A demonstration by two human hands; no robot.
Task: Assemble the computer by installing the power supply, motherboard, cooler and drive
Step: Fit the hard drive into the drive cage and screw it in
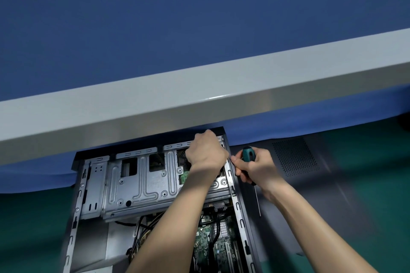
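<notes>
Stamped grey steel. Head view, the only one. The drive cage (137,184) sat left of centre, across the far end of the open case (244,217), which lay on a green mat (33,228). The motherboard (213,241) was already inside the case, at lower centre. Black cables (142,235) ran loose just left of it.

The left hand (206,155) reached over the board to the upper right corner of the cage, knuckles up and fingers curled down out of sight. We could not tell whether it pinched a screw or only pressed the metal.

The right hand (257,167), just right of the case rail, was wrapped round the teal handle of the screwdriver (249,154). The shaft pointed down toward the bottom of the frame, away from the cage. The dark side panel (310,184) lay at right under that hand.

Risks, as we judged them:
- If the left hand held a small screw and lost it at that corner, it could fall through the cage openings toward the board below.
- The left forearm crossed low over the board and cables, so drawing it back carelessly might snag a lead.
- Turning the driver round one-handed could drag its tip over the side panel.
- The work sat at the bottom of the frame, so sight of that corner was poor.
</notes>
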